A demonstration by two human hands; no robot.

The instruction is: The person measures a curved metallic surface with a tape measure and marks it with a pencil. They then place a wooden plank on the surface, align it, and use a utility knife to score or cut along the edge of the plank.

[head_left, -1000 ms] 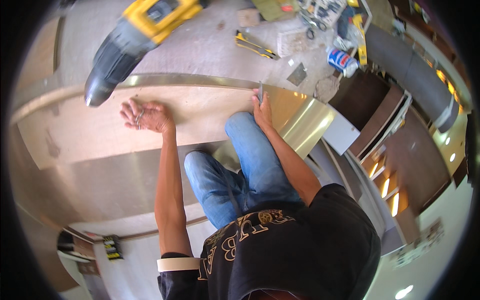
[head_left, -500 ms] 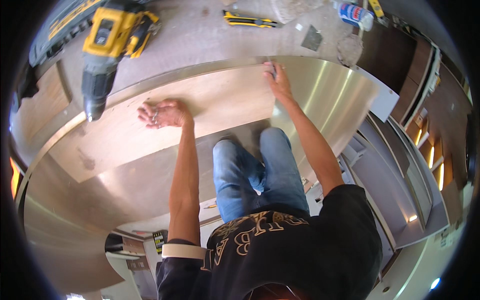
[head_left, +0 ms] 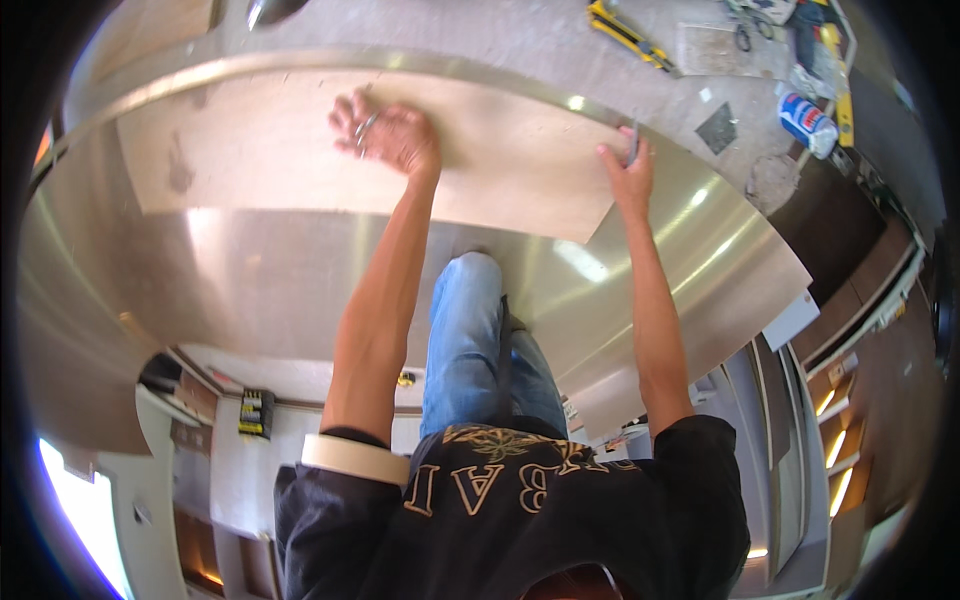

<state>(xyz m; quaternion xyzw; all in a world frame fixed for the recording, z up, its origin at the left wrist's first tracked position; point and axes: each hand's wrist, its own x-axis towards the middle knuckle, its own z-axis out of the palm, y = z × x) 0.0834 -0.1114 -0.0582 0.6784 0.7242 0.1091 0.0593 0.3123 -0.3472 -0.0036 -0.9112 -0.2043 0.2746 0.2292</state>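
Note:
My left hand [head_left: 390, 135] lies on a pale plywood strip [head_left: 510, 165], its fingers bent and spread, with a silver ring or metal loop among them. At the strip's right end my right hand [head_left: 628, 165] grips a thin grey piece [head_left: 632, 145], held upright along the fingers. The plywood lies on a large brushed-steel sheet [head_left: 250, 280] with curved-looking edges. A cream band or tape roll [head_left: 355, 455] circles my left upper arm. My jeans-clad knee [head_left: 465, 290] shows at the sheet's near side.
Beyond the sheet lie a yellow utility knife [head_left: 630, 37], scissors [head_left: 750, 30], a dark square offcut [head_left: 716, 128], a white-blue bottle [head_left: 807, 125] and a yellow level [head_left: 840, 90]. A dark tool tip [head_left: 270, 10] shows at the top. Cabinetry [head_left: 850, 420] stands at right.
The view has shifted, leaving the yellow drill mostly out of frame. Board and both hands appear higher in the picture; my knees have changed position. The grips look much the same.

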